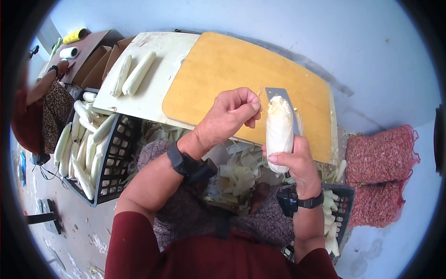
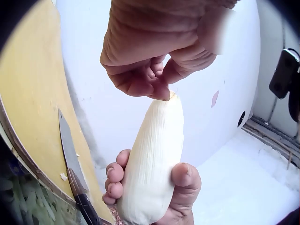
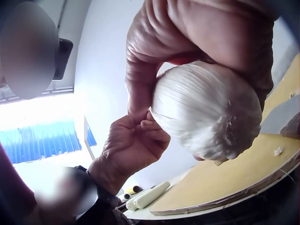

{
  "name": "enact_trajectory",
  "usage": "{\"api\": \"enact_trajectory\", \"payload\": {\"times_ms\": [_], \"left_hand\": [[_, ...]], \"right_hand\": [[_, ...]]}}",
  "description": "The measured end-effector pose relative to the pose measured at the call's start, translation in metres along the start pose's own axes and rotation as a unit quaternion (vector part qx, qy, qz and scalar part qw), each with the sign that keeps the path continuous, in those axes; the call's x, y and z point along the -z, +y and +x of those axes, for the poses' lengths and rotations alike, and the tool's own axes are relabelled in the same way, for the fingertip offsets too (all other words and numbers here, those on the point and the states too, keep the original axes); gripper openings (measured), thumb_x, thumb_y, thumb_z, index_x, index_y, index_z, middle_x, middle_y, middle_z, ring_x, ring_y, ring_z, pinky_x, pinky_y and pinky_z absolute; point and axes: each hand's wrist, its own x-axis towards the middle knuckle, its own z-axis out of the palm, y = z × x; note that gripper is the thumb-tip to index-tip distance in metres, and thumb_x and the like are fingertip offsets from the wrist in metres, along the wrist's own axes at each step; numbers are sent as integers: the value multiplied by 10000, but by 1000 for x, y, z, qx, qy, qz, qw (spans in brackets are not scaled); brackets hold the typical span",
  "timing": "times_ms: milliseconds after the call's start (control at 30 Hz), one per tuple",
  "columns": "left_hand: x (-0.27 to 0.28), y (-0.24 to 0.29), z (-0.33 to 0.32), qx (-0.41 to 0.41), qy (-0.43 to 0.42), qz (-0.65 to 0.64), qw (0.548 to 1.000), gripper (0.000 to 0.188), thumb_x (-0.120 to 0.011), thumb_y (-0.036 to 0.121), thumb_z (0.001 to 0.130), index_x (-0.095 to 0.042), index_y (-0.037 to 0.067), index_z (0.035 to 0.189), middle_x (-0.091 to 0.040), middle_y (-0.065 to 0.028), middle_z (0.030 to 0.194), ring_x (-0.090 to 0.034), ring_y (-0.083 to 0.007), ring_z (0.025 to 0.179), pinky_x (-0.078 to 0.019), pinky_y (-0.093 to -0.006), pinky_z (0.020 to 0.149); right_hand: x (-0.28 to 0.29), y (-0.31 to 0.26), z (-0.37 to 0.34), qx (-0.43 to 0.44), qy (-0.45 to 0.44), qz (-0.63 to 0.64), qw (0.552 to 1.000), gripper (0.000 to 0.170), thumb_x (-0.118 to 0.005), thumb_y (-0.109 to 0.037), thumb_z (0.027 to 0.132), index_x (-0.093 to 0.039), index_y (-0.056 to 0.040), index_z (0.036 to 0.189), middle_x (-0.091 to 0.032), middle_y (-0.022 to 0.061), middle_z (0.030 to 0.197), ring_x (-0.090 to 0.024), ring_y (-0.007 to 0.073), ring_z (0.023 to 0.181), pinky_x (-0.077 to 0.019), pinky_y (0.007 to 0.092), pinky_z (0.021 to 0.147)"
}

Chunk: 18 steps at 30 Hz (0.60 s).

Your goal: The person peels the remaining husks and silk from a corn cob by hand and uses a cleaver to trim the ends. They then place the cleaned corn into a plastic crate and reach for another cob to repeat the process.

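My right hand grips an ear of corn, still wrapped in pale husk, with its tip pointing up. Thumb and fingers wrap its lower half in the left wrist view. Just beside the tip, my left hand pinches thin strands of corn silk between thumb and fingertips. From the right wrist view the blunt stem end of the corn faces the camera, with the left hand behind it. A knife lies on the yellow board, partly hidden behind the corn in the head view.
Two pale ears lie on the white tabletop at left. A black crate full of ears stands below them; another crate is at right. Red mesh sacks lean by the wall. Husks pile underneath. Another person works at far left.
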Motion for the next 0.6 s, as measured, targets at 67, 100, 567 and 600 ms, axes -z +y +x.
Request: {"api": "enact_trajectory", "payload": {"times_ms": [67, 100, 567, 600], "left_hand": [[0, -2, 1, 5, -13, -8, 1000, 171, -508, 169, 921, -543, 16, 854, -564, -21, 775, -524, -69, 675, -453, -216, 646], [0, -2, 0, 3, -14, -6, 1000, 171, -508, 169, 921, -543, 16, 854, -564, -21, 775, -524, -69, 675, -453, -216, 646], [-7, -10, 3, -187, 34, 326, 926, 158, -547, 128, 889, -502, 5, 800, -495, -64, 647, -467, -165, 554, -394, -283, 523], [-7, -11, 4, -185, 33, 325, 927, 158, -547, 128, 889, -502, 5, 800, -495, -64, 647, -467, -165, 554, -394, -283, 523]], "right_hand": [[1, -1, 0, 1, -3, 6, 1000, 445, -673, -67, 621, -563, 80, 1026, -645, 140, 881, -639, 212, 794, -508, 320, 756], [2, 1, 0, 0, -6, 4, 1000, 449, -671, -66, 618, -561, 83, 1027, -644, 144, 882, -639, 215, 793, -507, 321, 753], [0, 7, 3, 9, -15, -2, 1000, 421, -693, -69, 627, -567, 54, 1009, -633, 106, 856, -620, 176, 777, -488, 297, 710], [0, 6, 3, 8, -15, -16, 1000, 420, -690, -76, 631, -567, 54, 1011, -633, 106, 855, -619, 175, 778, -487, 295, 710]]}}
